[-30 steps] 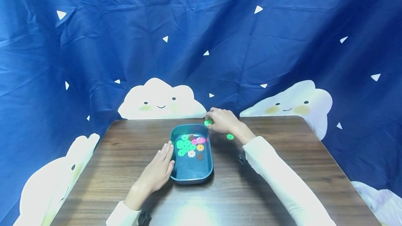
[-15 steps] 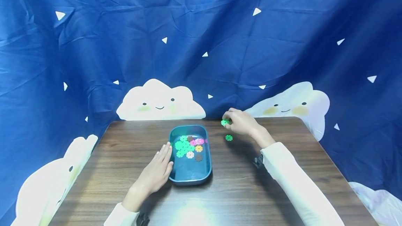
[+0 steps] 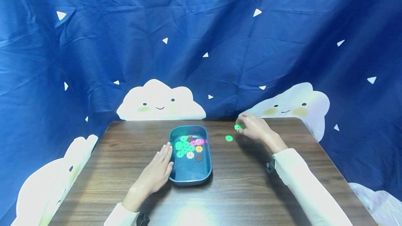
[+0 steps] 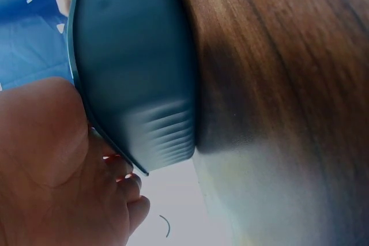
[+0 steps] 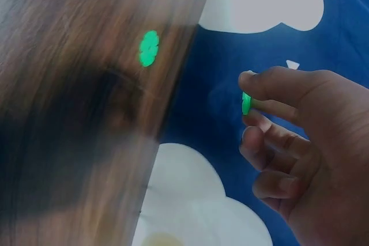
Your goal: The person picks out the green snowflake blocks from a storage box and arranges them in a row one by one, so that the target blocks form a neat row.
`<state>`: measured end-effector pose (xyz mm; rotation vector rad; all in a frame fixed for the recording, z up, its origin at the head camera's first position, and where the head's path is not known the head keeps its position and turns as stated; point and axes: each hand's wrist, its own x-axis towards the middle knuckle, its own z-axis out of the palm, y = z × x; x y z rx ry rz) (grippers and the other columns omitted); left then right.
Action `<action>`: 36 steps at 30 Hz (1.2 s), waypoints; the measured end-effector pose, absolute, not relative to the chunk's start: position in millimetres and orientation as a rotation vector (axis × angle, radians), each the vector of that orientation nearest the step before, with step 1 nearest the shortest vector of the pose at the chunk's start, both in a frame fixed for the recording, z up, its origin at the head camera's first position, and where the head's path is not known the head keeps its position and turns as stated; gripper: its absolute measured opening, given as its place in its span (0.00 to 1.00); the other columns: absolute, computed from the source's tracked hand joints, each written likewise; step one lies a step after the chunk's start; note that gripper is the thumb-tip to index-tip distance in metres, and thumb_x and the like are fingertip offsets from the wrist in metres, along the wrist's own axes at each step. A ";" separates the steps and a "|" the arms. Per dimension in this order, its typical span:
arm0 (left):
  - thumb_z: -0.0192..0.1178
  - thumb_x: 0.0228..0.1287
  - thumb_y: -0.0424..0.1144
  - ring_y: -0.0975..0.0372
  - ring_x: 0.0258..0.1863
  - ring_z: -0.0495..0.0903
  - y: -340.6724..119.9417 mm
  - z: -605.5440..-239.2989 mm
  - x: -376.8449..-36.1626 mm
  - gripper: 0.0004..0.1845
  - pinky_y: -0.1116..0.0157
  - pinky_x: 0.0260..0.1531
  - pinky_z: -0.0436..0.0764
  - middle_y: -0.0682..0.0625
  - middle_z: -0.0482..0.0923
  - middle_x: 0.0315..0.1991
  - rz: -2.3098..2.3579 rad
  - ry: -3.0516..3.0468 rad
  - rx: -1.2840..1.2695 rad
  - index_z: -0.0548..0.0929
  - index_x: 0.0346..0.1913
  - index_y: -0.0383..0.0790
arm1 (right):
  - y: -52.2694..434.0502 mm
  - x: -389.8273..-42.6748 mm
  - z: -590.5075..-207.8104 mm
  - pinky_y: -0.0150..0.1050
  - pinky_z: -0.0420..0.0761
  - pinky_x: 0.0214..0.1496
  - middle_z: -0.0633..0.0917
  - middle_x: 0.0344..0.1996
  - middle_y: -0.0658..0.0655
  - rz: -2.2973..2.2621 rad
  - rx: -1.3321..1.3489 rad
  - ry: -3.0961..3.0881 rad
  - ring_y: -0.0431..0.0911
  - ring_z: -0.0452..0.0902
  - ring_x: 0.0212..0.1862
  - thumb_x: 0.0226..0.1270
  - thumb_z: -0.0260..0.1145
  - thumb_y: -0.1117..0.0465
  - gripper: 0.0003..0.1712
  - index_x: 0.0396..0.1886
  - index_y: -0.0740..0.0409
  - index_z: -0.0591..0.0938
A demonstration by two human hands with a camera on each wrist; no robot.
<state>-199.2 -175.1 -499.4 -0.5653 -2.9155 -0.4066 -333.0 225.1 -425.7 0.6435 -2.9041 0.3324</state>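
Observation:
My right hand (image 3: 255,127) pinches a green flower-shaped disc (image 3: 237,127) between thumb and fingertips, raised over the far right part of the table. In the right wrist view the pinched disc (image 5: 247,103) is seen edge-on. A second green disc (image 3: 229,138) lies flat on the wood, left of that hand. My left hand (image 3: 154,171) rests with straight fingers along the left rim of a dark teal tray (image 3: 191,179). Inside it lie several green discs (image 3: 182,146), plus pink (image 3: 193,143), orange (image 3: 199,149), white (image 3: 190,155) and brown (image 3: 198,158) ones.
The brown wooden table (image 3: 132,149) ends at its far edge against a blue curtain (image 3: 188,44) printed with white clouds and triangles. Dark devices are strapped at both wrists, at the white sleeves.
My right hand has moved right, from beside the tray's far right corner past the loose disc, with the green disc still pinched. The left hand stays at the rim.

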 end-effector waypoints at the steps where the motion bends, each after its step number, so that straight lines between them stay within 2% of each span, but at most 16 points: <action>1: 0.43 0.78 0.46 0.51 0.78 0.53 -175.3 -499.2 -199.0 0.31 0.50 0.75 0.58 0.43 0.49 0.79 -0.406 -2.915 -0.568 0.55 0.76 0.35 | 226.8 -332.8 -427.2 0.54 0.81 0.44 0.82 0.45 0.50 0.326 0.637 -2.909 0.48 0.80 0.45 0.57 0.72 0.52 0.14 0.43 0.48 0.86; 7: 0.46 0.76 0.43 0.49 0.77 0.55 -175.7 -500.5 -198.4 0.31 0.48 0.74 0.61 0.41 0.51 0.78 -0.423 -2.885 -0.581 0.56 0.76 0.34 | 236.6 -333.3 -436.1 0.54 0.81 0.43 0.82 0.44 0.50 0.324 0.567 -2.967 0.48 0.80 0.43 0.59 0.70 0.48 0.17 0.47 0.46 0.85; 13: 0.46 0.76 0.43 0.48 0.76 0.56 -176.0 -499.7 -197.5 0.31 0.48 0.73 0.61 0.41 0.52 0.78 -0.438 -2.875 -0.577 0.58 0.75 0.33 | 245.5 -335.6 -446.9 0.54 0.82 0.40 0.81 0.44 0.50 0.356 0.536 -3.021 0.48 0.82 0.42 0.60 0.69 0.50 0.19 0.50 0.48 0.84; 20: 0.44 0.77 0.45 0.51 0.77 0.53 -177.0 -498.4 -198.3 0.31 0.51 0.75 0.59 0.43 0.49 0.79 -0.418 -2.913 -0.572 0.56 0.76 0.34 | 250.6 -337.3 -465.0 0.53 0.81 0.38 0.81 0.40 0.50 0.391 0.526 -3.052 0.46 0.81 0.40 0.59 0.70 0.52 0.14 0.45 0.48 0.84; 28: 0.45 0.77 0.44 0.51 0.77 0.53 -176.5 -498.3 -199.9 0.31 0.51 0.75 0.59 0.43 0.49 0.79 -0.412 -2.913 -0.576 0.56 0.76 0.34 | 250.9 -341.0 -483.7 0.52 0.79 0.35 0.80 0.40 0.51 0.418 0.515 -3.080 0.48 0.76 0.37 0.59 0.70 0.53 0.16 0.47 0.49 0.83; 36: 0.44 0.77 0.45 0.52 0.78 0.52 -177.3 -499.7 -199.8 0.31 0.51 0.75 0.59 0.44 0.48 0.79 -0.404 -2.913 -0.577 0.56 0.76 0.34 | 248.9 -345.1 -500.0 0.58 0.81 0.40 0.81 0.45 0.53 0.456 0.490 -3.090 0.53 0.81 0.45 0.60 0.71 0.52 0.16 0.47 0.49 0.83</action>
